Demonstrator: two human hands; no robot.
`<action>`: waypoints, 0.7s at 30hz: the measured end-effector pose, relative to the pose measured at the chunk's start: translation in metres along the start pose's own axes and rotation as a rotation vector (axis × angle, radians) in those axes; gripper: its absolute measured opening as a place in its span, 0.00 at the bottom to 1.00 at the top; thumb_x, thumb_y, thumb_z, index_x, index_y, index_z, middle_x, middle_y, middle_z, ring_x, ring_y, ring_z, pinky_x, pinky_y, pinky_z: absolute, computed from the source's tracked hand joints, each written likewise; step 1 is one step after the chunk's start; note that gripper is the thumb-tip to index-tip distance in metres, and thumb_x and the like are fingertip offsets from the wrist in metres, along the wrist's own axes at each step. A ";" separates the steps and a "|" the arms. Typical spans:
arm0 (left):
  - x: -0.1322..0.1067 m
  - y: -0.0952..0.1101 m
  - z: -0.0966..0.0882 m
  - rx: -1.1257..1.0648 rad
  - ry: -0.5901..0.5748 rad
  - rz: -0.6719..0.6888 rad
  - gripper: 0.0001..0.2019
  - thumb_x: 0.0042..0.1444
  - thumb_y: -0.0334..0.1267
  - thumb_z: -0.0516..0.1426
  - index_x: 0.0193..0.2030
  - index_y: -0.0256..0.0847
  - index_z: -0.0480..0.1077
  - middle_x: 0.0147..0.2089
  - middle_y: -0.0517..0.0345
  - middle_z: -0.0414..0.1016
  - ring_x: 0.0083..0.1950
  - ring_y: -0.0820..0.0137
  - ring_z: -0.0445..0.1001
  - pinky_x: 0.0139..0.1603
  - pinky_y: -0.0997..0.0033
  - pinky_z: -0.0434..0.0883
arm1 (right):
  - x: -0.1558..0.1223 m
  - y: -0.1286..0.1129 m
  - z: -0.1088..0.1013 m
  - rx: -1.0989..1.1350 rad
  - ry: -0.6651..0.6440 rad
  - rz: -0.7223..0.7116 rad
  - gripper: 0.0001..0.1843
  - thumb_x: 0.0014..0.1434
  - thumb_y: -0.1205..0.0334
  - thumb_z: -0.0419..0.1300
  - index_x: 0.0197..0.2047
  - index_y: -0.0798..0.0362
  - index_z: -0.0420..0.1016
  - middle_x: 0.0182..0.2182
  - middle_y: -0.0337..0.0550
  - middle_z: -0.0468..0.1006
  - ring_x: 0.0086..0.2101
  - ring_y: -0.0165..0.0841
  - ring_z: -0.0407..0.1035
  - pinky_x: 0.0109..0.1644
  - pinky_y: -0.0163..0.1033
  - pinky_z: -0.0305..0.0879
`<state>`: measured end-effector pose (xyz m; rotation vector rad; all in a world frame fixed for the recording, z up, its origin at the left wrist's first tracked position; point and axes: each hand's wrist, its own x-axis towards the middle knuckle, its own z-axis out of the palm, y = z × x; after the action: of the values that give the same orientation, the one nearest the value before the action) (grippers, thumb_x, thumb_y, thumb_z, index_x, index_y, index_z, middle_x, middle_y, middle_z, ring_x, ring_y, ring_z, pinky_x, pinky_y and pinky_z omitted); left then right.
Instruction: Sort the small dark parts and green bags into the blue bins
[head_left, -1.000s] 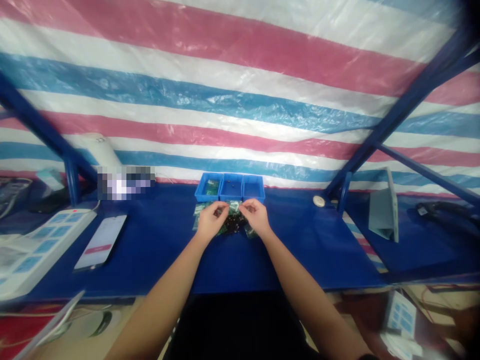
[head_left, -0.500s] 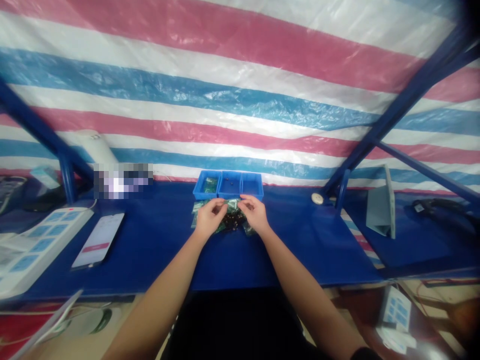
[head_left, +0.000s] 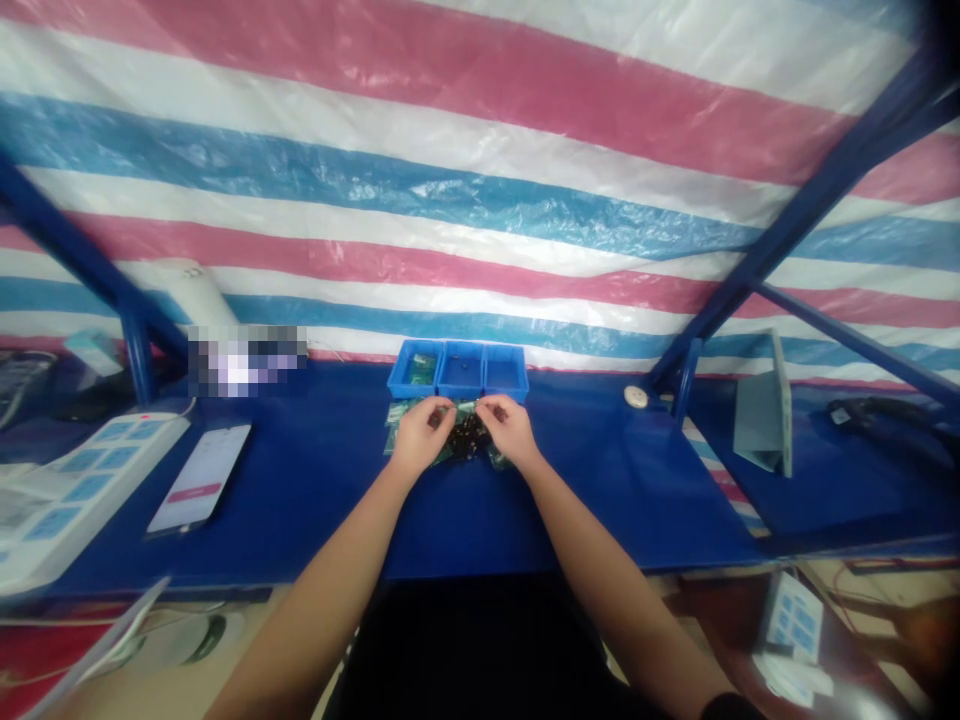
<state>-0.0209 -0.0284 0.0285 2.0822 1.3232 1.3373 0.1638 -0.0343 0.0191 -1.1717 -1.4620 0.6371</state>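
My left hand and my right hand face each other over the table, fingertips pinched. Between them spans a small clear plastic bag, each hand closed on one side of it; its details are blurred. Just below lies a pile of small dark parts with brassy glints, too small to name. More clear plastic bags spread around and partly under my hands. Right behind stand three joined blue bins: the left one holds green-looking bags, the middle one a few tiny dark pieces.
On the blue table a phone and a white power strip lie to the left. A round pale object sits at right, near the blue frame post. Farther right stands a grey tablet-like panel. Striped sheeting hangs behind.
My hands stay in nearly the same place, with fingertips shifted slightly. The bag between them shows a little less. The bins and pile have not moved.
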 end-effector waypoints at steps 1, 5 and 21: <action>0.000 0.001 0.000 0.003 -0.010 0.021 0.09 0.59 0.43 0.57 0.40 0.41 0.73 0.35 0.58 0.76 0.31 0.72 0.72 0.33 0.73 0.69 | 0.000 -0.001 0.000 0.001 0.008 -0.008 0.11 0.58 0.54 0.60 0.38 0.50 0.79 0.34 0.43 0.77 0.31 0.32 0.69 0.36 0.37 0.66; -0.001 0.002 0.001 -0.009 -0.052 0.098 0.10 0.59 0.43 0.57 0.44 0.42 0.73 0.36 0.56 0.75 0.32 0.72 0.72 0.33 0.72 0.68 | -0.002 -0.005 0.001 0.016 -0.010 -0.075 0.09 0.58 0.56 0.60 0.38 0.50 0.79 0.41 0.44 0.77 0.39 0.35 0.71 0.40 0.38 0.67; -0.002 0.001 0.003 -0.046 -0.131 0.117 0.10 0.61 0.44 0.55 0.36 0.42 0.74 0.34 0.56 0.77 0.32 0.70 0.72 0.33 0.70 0.69 | -0.003 -0.016 0.000 0.088 -0.057 -0.057 0.16 0.57 0.57 0.62 0.49 0.47 0.78 0.40 0.43 0.80 0.39 0.35 0.73 0.46 0.40 0.69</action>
<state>-0.0182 -0.0303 0.0267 2.2042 1.1223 1.2411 0.1587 -0.0429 0.0316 -1.0477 -1.4951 0.6935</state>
